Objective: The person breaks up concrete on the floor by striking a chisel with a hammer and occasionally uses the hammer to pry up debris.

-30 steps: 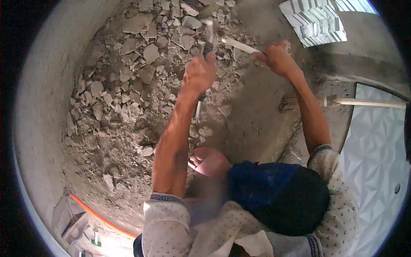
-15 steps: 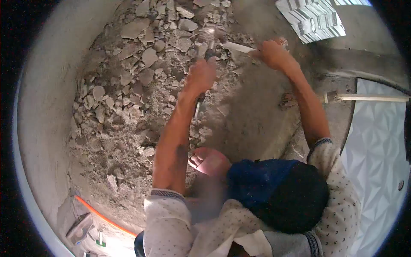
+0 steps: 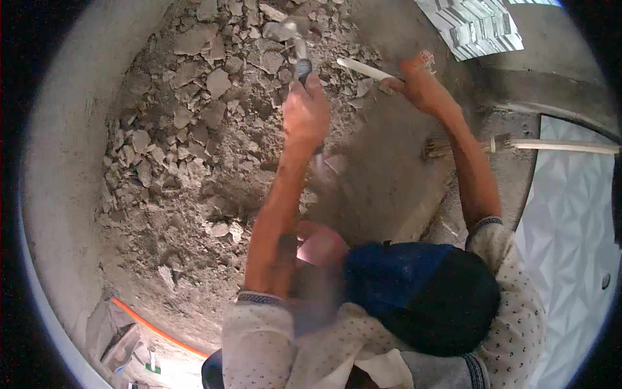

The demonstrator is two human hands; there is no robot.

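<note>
My left hand (image 3: 304, 120) is closed around the dark grip of a hammer (image 3: 299, 52). Its metal head points up and left over the broken rubble. To the right, my right hand (image 3: 424, 87) grips a pale, straight chisel (image 3: 366, 69), whose free end points left toward the hammer. A gap separates the hammer head from that end. An orange, frayed-looking bit (image 3: 424, 59) shows beside the right knuckles; I cannot make out what it is. Broken chunks of rubble (image 3: 219, 83) lie under and left of the hammer.
A brush with a long pale handle (image 3: 564, 146) lies beyond my right forearm. White patterned panels (image 3: 570, 214) stand at the right, and a striped sheet (image 3: 479, 29) at the top right. An orange cable (image 3: 155, 332) and a trowel-like tool (image 3: 123, 347) lie at the lower left.
My left hand has swung the hammer up and left, away from the chisel's end. My right hand keeps its hold on the chisel with only a slight shift.
</note>
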